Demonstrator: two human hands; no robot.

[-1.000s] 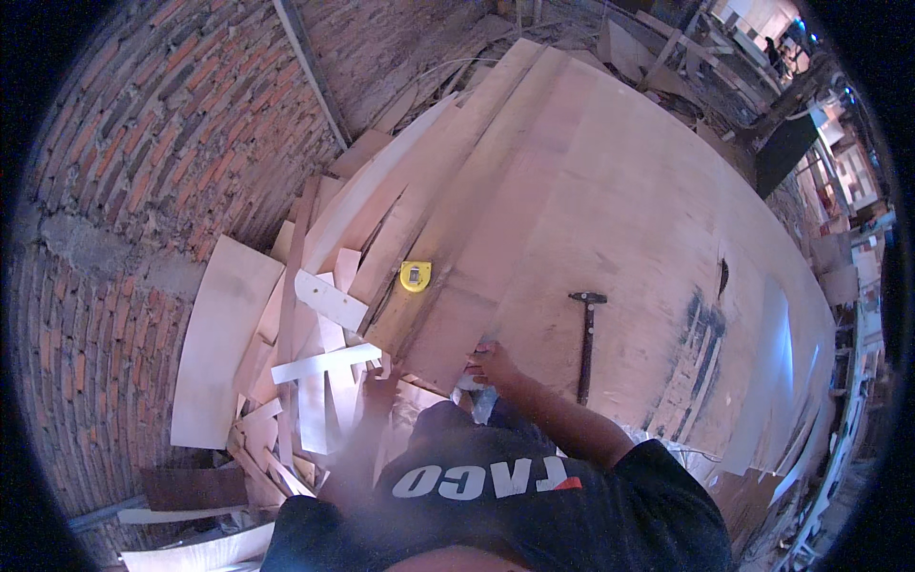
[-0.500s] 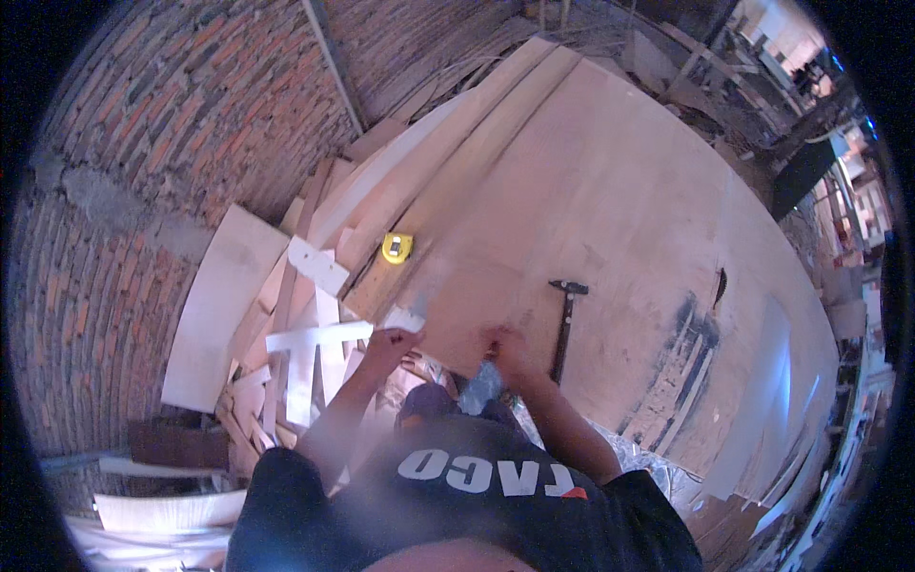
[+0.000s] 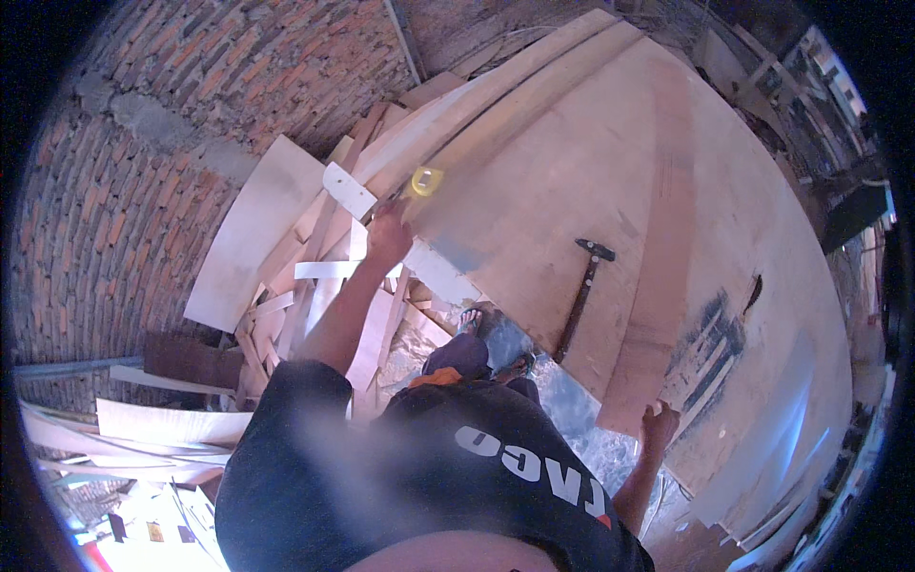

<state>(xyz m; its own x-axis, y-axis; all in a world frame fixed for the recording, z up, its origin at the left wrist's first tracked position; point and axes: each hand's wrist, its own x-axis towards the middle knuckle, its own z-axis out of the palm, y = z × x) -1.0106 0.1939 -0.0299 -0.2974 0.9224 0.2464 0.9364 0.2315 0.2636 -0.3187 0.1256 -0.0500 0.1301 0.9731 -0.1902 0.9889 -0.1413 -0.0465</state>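
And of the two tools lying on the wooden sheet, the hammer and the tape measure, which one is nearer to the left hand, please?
The yellow tape measure, close by the left hand; the dark hammer lies well away to the right.

One short-sleeved shirt (image 3: pixel 410 481), black or very dark, marked across the chest with bold white block lettering (image 3: pixel 527 465) that is finished by a small red-orange accent (image 3: pixel 604 521). Dark, purplish trousers (image 3: pixel 457 356) are worn below, with orange cloth (image 3: pixel 436 377) shown at the waist; forearms (image 3: pixel 345 319) and hands (image 3: pixel 387 236) are left bare.
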